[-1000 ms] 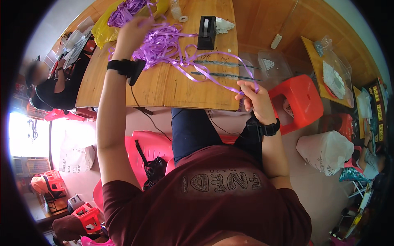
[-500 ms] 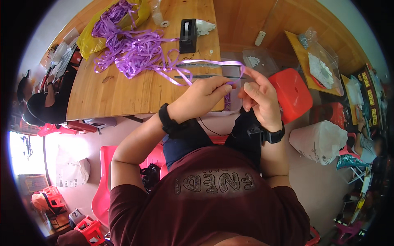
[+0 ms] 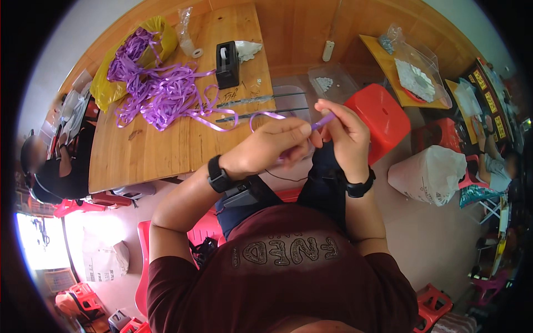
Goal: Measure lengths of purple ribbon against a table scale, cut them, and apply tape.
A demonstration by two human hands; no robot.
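Observation:
Purple ribbon (image 3: 323,120) is pinched between my two hands over my lap, just past the table's right edge. My left hand (image 3: 276,142) holds one part of it with thumb and fingers. With thumb and fingers, my right hand (image 3: 347,132) grips the ribbon's upper part. A loop of the same colour rises behind my left hand. On the table lies a loose heap of purple ribbon (image 3: 166,100), spilling out of a yellow plastic bag (image 3: 104,83). Two thin dark rods (image 3: 250,101) jut over the table edge beside my hands.
A black tape dispenser (image 3: 227,75) and a crumpled white wad (image 3: 247,50) stand on the wooden table (image 3: 139,158). Right of my hands is a red stool (image 3: 380,119); farther right stands a large white sack (image 3: 425,177). Other people sit at both sides.
My hands have shifted slightly. The ribbon stretched up to my right fingertips is now held short between both hands. The table appears farther left and lower as the view turned.

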